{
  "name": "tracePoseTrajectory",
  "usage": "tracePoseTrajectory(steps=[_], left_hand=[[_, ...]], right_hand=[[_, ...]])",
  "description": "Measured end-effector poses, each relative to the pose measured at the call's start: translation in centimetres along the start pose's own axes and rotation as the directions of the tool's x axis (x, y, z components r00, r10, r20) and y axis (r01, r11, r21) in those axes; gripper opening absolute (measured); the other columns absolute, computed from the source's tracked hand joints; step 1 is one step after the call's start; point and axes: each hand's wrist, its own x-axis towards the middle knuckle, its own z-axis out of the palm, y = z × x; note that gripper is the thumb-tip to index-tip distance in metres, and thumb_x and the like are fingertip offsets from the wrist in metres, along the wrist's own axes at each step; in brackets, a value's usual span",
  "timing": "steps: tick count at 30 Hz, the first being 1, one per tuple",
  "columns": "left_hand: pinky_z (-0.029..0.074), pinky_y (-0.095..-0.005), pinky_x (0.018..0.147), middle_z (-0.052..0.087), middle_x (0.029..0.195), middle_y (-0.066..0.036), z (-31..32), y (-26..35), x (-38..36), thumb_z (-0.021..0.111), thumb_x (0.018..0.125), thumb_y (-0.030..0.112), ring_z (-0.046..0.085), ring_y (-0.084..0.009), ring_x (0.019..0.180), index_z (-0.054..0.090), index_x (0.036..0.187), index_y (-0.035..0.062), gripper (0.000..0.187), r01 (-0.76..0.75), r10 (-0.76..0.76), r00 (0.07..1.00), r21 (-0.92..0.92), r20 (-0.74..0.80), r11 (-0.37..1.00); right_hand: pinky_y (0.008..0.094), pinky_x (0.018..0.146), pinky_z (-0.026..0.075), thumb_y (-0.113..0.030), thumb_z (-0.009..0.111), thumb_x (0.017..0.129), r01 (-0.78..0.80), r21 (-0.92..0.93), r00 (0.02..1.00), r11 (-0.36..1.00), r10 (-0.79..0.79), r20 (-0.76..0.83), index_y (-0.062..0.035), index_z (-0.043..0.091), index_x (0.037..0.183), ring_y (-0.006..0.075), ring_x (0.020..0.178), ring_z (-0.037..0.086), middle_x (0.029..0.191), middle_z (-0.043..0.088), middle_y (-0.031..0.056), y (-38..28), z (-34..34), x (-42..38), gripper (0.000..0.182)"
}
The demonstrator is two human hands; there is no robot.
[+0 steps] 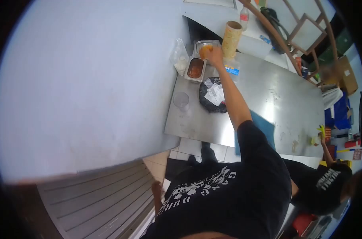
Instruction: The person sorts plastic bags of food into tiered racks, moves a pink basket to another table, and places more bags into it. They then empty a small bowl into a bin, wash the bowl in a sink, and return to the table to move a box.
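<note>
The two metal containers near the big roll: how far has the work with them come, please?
Seems done: the nearer container stands open, with reddish-brown contents inside.
In hand: the right hand is at an orange item by the farther container; I cannot tell how firm the grip is.
Left: this handling looks unfinished; how much more remains is not visible.

Passable over the steel table, right of the outstretched arm — blocked left by black bundle, ahead by roll.
</note>
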Motion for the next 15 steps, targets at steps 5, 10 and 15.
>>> tracePoseTrajectory(steps=[5, 10, 15], left_hand=[[0.050, -0.0439, 0.073, 0.064, 0.077, -0.014, -0.8, 7.1, -6.5, 0.058, 0.082, 0.025, 0.061, -0.0367, 0.076, 0.062, 0.082, 0.0056, 0.020, 0.353, -0.251, 0.927, -0.426, 0.278, 0.833], [0.050, -0.0441, 0.072, 0.064, 0.078, -0.015, -5.6, 10.6, -4.4, 0.057, 0.083, 0.026, 0.061, -0.0366, 0.075, 0.063, 0.080, 0.0049, 0.022, 0.387, -0.268, 0.920, -0.570, 0.285, 0.724], [0.049, -0.0438, 0.071, 0.065, 0.080, -0.015, -8.2, 9.5, 2.2, 0.055, 0.084, 0.028, 0.061, -0.0357, 0.074, 0.063, 0.079, 0.0038, 0.026, 0.211, -0.124, 0.972, -0.522, 0.197, 0.826]], right_hand=[[0.0433, 0.069, 0.053, -0.033, 0.063, 0.078, -0.500, 0.517, 0.866, 0.694, 0.398, 0.303, 0.0074, 0.067, 0.082, 0.0388, 0.074, 0.066, 0.076, 0.065, 0.0276, 2.5, 1.3, 6.9, 0.041], [0.0436, 0.072, 0.052, -0.041, 0.063, 0.077, -0.539, 0.076, 0.795, 0.839, 0.476, 0.376, 0.0063, 0.068, 0.084, 0.0379, 0.079, 0.066, 0.080, 0.067, 0.0255, 12.9, 8.5, 6.5, 0.048], [0.0451, 0.076, 0.049, -0.045, 0.062, 0.080, -0.445, 0.120, 0.891, 0.887, 0.426, 0.154, 0.0034, 0.067, 0.088, 0.0394, 0.086, 0.065, 0.084, 0.067, 0.0241, 10.3, 0.6, 3.1, 0.049]])
